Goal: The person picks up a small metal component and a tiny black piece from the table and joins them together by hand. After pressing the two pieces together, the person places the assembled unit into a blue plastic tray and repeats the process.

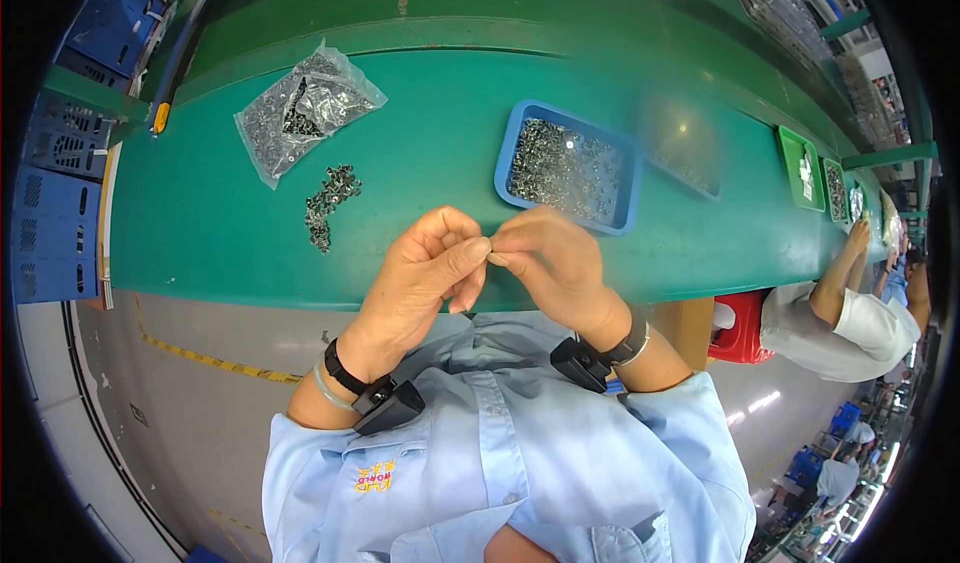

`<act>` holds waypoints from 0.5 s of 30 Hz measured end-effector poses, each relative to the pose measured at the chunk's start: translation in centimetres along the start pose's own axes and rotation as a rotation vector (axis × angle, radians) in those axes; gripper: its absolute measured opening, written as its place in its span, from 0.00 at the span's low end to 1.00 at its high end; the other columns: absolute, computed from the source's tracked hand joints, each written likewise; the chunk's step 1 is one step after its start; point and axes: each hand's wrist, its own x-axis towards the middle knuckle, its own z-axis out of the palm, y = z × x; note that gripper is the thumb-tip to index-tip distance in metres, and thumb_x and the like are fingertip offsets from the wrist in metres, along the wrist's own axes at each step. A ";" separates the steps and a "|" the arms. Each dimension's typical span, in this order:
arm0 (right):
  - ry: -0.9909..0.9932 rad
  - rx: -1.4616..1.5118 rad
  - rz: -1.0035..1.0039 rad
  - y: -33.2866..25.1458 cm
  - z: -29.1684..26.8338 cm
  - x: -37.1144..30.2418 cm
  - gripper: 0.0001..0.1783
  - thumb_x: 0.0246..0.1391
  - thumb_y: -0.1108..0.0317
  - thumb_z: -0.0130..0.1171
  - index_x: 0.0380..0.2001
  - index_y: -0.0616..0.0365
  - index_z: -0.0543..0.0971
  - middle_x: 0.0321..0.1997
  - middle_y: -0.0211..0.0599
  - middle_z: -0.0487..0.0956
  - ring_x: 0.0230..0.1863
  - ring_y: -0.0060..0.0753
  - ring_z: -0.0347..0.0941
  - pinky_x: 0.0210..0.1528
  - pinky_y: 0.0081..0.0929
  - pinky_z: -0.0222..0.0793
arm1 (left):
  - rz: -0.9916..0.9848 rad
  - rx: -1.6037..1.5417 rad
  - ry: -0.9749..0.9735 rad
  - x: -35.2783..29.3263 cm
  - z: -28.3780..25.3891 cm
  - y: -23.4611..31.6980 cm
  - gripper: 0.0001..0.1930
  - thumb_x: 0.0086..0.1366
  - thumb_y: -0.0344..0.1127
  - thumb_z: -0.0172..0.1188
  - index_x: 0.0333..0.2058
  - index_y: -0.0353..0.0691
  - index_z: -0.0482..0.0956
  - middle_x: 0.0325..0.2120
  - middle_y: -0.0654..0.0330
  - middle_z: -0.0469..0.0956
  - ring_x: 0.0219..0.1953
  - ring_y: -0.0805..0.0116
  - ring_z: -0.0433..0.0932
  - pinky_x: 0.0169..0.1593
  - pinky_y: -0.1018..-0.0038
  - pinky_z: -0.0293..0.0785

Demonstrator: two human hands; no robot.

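My left hand (432, 263) and my right hand (552, 261) meet over the near edge of the green table, fingertips pinched together. Whatever sits between the fingertips is too small and covered to make out. Just beyond my right hand stands a blue tray (507, 153) holding many small shiny metal parts (545, 163). To the left of my hands, a loose pile of small dark metal parts (328, 206) lies on the table. Behind that pile rests a clear plastic bag (345, 103) filled with similar small parts.
The green table (220, 253) stretches to the right, where a green tray (800, 168) and a smaller tray of parts (836, 185) stand. A co-worker in a white top (840, 328) works there beside a red stool (738, 328). Blue crates (55, 233) are stacked at far left.
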 end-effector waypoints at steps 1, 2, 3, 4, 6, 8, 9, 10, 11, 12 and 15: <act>0.007 0.019 0.020 -0.1 0.1 0.0 0.08 0.46 0.74 0.62 0.32 0.56 0.75 0.30 0.35 0.77 0.30 0.35 0.73 0.31 0.27 0.69 | -0.005 -0.044 -0.009 -0.1 0.1 0.0 0.07 0.66 0.38 0.54 0.33 0.42 0.69 0.19 0.64 0.71 0.16 0.78 0.66 0.18 0.81 0.60; 0.014 0.037 0.041 -0.2 0.1 0.0 0.08 0.46 0.75 0.62 0.32 0.56 0.75 0.30 0.35 0.77 0.30 0.35 0.73 0.31 0.27 0.69 | -0.011 -0.088 -0.019 -0.1 0.3 0.0 0.07 0.66 0.38 0.53 0.33 0.41 0.69 0.19 0.64 0.71 0.16 0.78 0.66 0.18 0.81 0.60; 0.020 0.056 0.061 -0.2 0.2 0.0 0.08 0.46 0.75 0.62 0.32 0.56 0.75 0.30 0.35 0.77 0.30 0.34 0.73 0.32 0.27 0.69 | -0.015 -0.133 -0.028 -0.2 0.4 0.0 0.08 0.66 0.39 0.53 0.33 0.41 0.69 0.19 0.64 0.71 0.16 0.78 0.66 0.18 0.82 0.60; 0.019 0.055 0.060 -0.2 0.2 0.0 0.08 0.46 0.75 0.62 0.32 0.56 0.75 0.30 0.35 0.77 0.30 0.34 0.73 0.32 0.27 0.69 | -0.014 -0.134 -0.028 -0.1 0.4 0.0 0.08 0.66 0.39 0.53 0.33 0.41 0.69 0.19 0.64 0.71 0.16 0.78 0.66 0.18 0.82 0.60; 0.037 0.112 0.070 0.2 0.3 -0.1 0.08 0.47 0.75 0.62 0.31 0.57 0.75 0.30 0.35 0.77 0.31 0.33 0.73 0.33 0.26 0.68 | -0.011 -0.190 -0.040 -0.1 0.5 0.0 0.09 0.66 0.39 0.52 0.33 0.41 0.69 0.19 0.64 0.71 0.17 0.78 0.67 0.19 0.82 0.61; 0.044 0.140 0.076 0.3 0.4 -0.2 0.08 0.47 0.75 0.62 0.31 0.57 0.75 0.31 0.36 0.77 0.31 0.33 0.72 0.33 0.26 0.68 | -0.010 -0.220 -0.046 -0.1 0.5 0.0 0.09 0.67 0.40 0.52 0.33 0.41 0.69 0.19 0.64 0.71 0.17 0.78 0.67 0.19 0.82 0.61; 0.053 0.157 0.090 0.3 0.5 -0.3 0.07 0.47 0.76 0.62 0.31 0.58 0.75 0.31 0.36 0.77 0.32 0.32 0.72 0.33 0.25 0.68 | -0.012 -0.216 -0.051 -0.1 0.5 0.0 0.09 0.67 0.40 0.51 0.33 0.40 0.69 0.19 0.64 0.71 0.17 0.78 0.67 0.19 0.82 0.61; 0.063 0.174 0.104 0.3 0.5 -0.4 0.07 0.47 0.76 0.62 0.31 0.58 0.75 0.31 0.36 0.77 0.32 0.32 0.72 0.34 0.25 0.68 | -0.015 -0.212 -0.057 0.0 0.6 0.0 0.10 0.67 0.40 0.51 0.33 0.40 0.69 0.19 0.64 0.71 0.17 0.78 0.67 0.19 0.82 0.62; 0.073 0.191 0.119 0.3 0.5 -0.4 0.07 0.47 0.76 0.62 0.31 0.59 0.75 0.31 0.36 0.77 0.32 0.31 0.72 0.34 0.25 0.68 | -0.017 -0.208 -0.064 0.0 0.6 0.0 0.10 0.67 0.40 0.51 0.33 0.40 0.68 0.19 0.64 0.71 0.17 0.78 0.67 0.19 0.82 0.62; 0.073 0.191 0.120 0.3 0.5 -0.4 0.07 0.47 0.76 0.62 0.31 0.59 0.75 0.31 0.36 0.77 0.32 0.31 0.72 0.34 0.25 0.68 | -0.018 -0.209 -0.063 0.0 0.6 0.0 0.10 0.67 0.40 0.51 0.33 0.40 0.68 0.19 0.64 0.71 0.17 0.78 0.67 0.19 0.82 0.62; 0.087 0.203 0.142 0.4 0.5 -0.5 0.06 0.47 0.77 0.61 0.30 0.60 0.75 0.32 0.37 0.77 0.33 0.31 0.72 0.34 0.25 0.67 | 0.003 -0.191 -0.074 0.0 0.6 -0.2 0.08 0.67 0.39 0.51 0.34 0.40 0.69 0.20 0.63 0.71 0.17 0.78 0.67 0.19 0.82 0.62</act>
